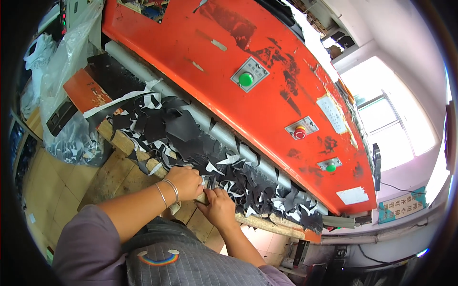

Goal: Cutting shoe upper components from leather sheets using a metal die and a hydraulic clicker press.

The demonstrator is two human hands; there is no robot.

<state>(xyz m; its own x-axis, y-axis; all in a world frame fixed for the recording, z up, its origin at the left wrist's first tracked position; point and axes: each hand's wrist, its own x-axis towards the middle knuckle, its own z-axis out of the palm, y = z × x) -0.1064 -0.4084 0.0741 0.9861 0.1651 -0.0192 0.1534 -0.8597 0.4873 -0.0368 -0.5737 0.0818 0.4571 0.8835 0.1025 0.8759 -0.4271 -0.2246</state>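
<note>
My left hand [185, 182], with bangles at the wrist, is curled closed at the near edge of a scrap-covered bed. Just to its right, my right hand [218, 208] is bent closed, thumb toward the left hand. Both hands are at the pale wooden edge strip [119, 138]; what their fingers hold is hidden. Beyond them lies a heap of black and white sheet offcuts [186, 131], mostly thin pointed strips, with larger black pieces toward the left. A bit of pale material hangs below my left hand.
A large orange machine [200, 57] with green buttons [245, 79] and a red button [299, 132] rises behind the bed. A grey roller-like bar [210, 119] runs along its base. Clear plastic bags [71, 109] stand at the left, over a tiled floor [50, 183].
</note>
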